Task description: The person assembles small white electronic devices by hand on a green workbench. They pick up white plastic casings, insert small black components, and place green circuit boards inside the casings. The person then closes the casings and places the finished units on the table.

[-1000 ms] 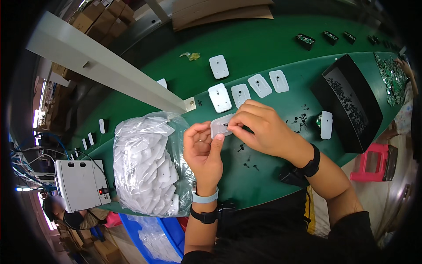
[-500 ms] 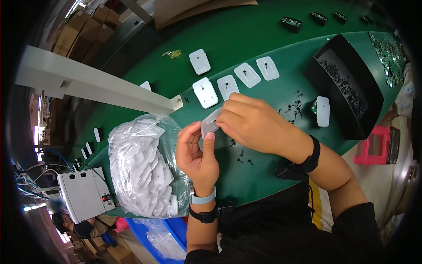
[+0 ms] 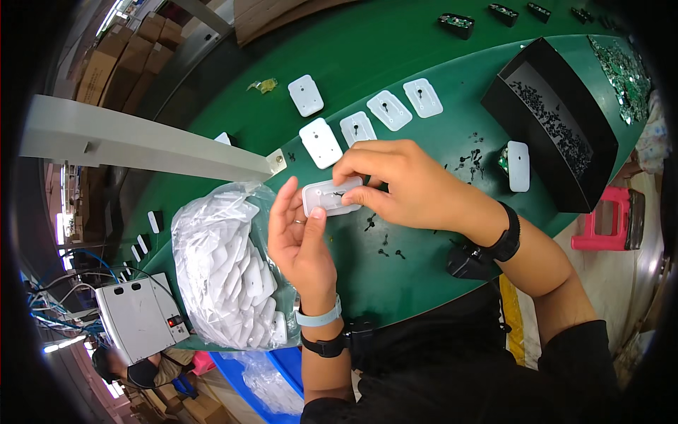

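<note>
A white plastic shell (image 3: 315,201), hollow side up, is held over the table between my two hands. My left hand (image 3: 305,244) grips its near left end, thumb on the rim. My right hand (image 3: 402,185) closes thumb and forefinger over its right end. A small black part (image 3: 338,194) shows inside the shell beside the right fingertips; whether they touch it I cannot tell. Beyond my hands lie similar open shells (image 3: 390,111), each with a black part in it. To their left rests a white shell turned face down (image 3: 320,143).
A clear bag (image 3: 233,268) packed with white shells is at left, under a slanting metal post (image 3: 155,134). Loose black parts (image 3: 470,164) lie right of my hands. A black box (image 3: 565,127) of them stands beyond, with a white-covered circuit unit (image 3: 519,167) before it.
The shell has turned from steeply tilted to nearly level, so its hollow inside now shows. My right hand has shifted its fingers at the shell's right end. The view has shifted slightly.
</note>
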Available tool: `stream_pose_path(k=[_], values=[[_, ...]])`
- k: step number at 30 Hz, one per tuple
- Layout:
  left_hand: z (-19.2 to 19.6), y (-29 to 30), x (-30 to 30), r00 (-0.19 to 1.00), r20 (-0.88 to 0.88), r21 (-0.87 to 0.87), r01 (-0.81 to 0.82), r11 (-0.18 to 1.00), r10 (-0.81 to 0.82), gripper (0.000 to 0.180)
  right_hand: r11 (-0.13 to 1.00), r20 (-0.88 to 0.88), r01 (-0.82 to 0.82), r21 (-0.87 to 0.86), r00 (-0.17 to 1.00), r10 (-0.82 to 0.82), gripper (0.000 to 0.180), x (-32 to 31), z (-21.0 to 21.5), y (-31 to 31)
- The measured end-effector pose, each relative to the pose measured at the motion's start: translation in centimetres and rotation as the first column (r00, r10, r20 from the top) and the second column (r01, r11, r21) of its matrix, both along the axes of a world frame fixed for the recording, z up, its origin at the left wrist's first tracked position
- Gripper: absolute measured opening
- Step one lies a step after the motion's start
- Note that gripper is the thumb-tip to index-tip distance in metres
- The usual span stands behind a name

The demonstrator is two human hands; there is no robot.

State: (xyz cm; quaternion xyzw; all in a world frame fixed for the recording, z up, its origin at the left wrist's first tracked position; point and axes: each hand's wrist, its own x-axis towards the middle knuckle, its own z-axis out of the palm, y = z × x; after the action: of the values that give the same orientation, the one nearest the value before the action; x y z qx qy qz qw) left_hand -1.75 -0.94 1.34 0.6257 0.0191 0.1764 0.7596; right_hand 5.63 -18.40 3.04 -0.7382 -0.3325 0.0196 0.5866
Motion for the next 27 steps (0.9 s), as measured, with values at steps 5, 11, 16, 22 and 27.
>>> stream_pose_path(k=[5,11,16,22,27], values=[[-0.3,0.6,0.1,0.996,-0.084,-0.118,0.031,0.993,-0.041,0.043,0.999,0.156,0.000,-0.050,0.988,0.007,0.013,0.0,-0.2,-0.1],[-0.1,0.5,0.1,0.993,-0.104,-0.132,0.044,0.990,-0.058,0.041,0.999,0.193,0.032,-0.031,0.981,-0.026,0.013,-0.1,-0.5,0.1],[-0.1,0.4,0.2,0.984,-0.169,-0.094,0.033,0.995,-0.049,0.040,0.997,0.219,0.005,-0.080,0.976,0.012,0.015,0.0,-0.6,-0.1],[-0.2,0.3,0.2,0.980,-0.193,-0.086,0.035,0.996,-0.051,0.040,0.984,0.304,0.023,-0.177,0.952,0.033,0.018,0.1,-0.8,-0.3],[0.1,0.2,0.3,0.974,-0.213,-0.137,0.049,0.989,-0.078,0.037,0.980,0.343,0.003,-0.200,0.937,0.068,0.019,0.3,-1.0,-0.2]])
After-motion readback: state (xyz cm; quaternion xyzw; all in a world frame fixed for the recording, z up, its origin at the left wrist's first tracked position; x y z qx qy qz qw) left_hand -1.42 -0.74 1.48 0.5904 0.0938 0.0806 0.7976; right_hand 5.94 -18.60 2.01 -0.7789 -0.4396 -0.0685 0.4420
